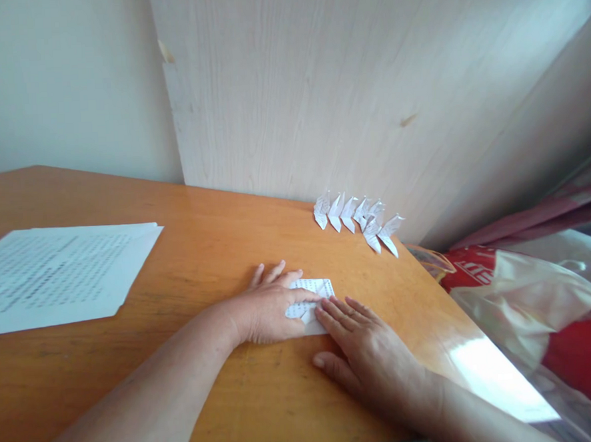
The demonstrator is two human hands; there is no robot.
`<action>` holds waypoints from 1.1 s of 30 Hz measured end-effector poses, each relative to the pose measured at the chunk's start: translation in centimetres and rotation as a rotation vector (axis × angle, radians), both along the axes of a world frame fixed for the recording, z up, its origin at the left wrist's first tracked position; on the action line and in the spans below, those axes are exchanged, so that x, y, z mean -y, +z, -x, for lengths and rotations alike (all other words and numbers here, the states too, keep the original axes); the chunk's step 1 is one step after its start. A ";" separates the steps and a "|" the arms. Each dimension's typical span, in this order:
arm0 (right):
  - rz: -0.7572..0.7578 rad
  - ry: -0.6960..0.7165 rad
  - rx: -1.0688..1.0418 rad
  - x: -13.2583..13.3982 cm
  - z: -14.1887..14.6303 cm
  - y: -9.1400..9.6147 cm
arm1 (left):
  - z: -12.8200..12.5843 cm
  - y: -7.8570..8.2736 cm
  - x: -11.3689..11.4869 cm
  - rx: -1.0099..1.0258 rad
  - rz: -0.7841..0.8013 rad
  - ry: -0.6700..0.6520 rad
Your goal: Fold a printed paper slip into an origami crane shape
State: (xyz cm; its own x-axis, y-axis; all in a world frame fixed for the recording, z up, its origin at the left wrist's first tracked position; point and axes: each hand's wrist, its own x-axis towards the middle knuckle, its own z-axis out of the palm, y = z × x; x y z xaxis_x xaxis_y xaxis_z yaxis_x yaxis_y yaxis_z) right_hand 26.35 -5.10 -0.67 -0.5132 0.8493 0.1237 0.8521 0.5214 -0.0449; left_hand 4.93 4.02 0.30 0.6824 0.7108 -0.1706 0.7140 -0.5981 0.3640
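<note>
A small folded sheet of printed paper (pixel 309 288) lies flat on the wooden table between my hands. My left hand (pixel 271 309) rests over its left side, fingers spread, with one finger stretched across the print. From the right, my right hand (pixel 365 340) presses its outstretched fingertips on the paper's right edge, close to the left fingertip. The thumb of that hand lies apart from the paper, on the table. Parts of the folds are hidden under both hands.
Several folded paper pieces with pointed wings (pixel 350 214) stand in a row at the table's back edge, by a pale wooden panel (pixel 287 88). A stack of printed sheets (pixel 68 275) lies at the left. Red and white bags (pixel 525 293) sit beyond the right edge.
</note>
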 end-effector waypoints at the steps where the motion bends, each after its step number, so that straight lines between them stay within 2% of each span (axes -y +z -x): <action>1: 0.002 0.002 0.003 0.0 0.1 -0.1 | 0.0 0.0 0.0 0.004 0.000 -0.002; 13: -0.034 0.022 -0.012 0.2 1.0 0.7 | 0.0 -1.1 -0.4 0.025 -0.029 -0.011; 18: -0.010 0.070 -0.052 0.5 2.0 0.5 | 0.0 -0.9 -0.3 0.039 -0.009 -0.003; 26: 0.020 0.034 -0.008 0.5 2.5 0.6 | 0.0 -0.8 -0.2 0.045 -0.016 0.002; 33: 0.042 0.026 0.009 0.7 2.3 0.7 | -0.1 0.0 -0.3 0.010 0.034 0.001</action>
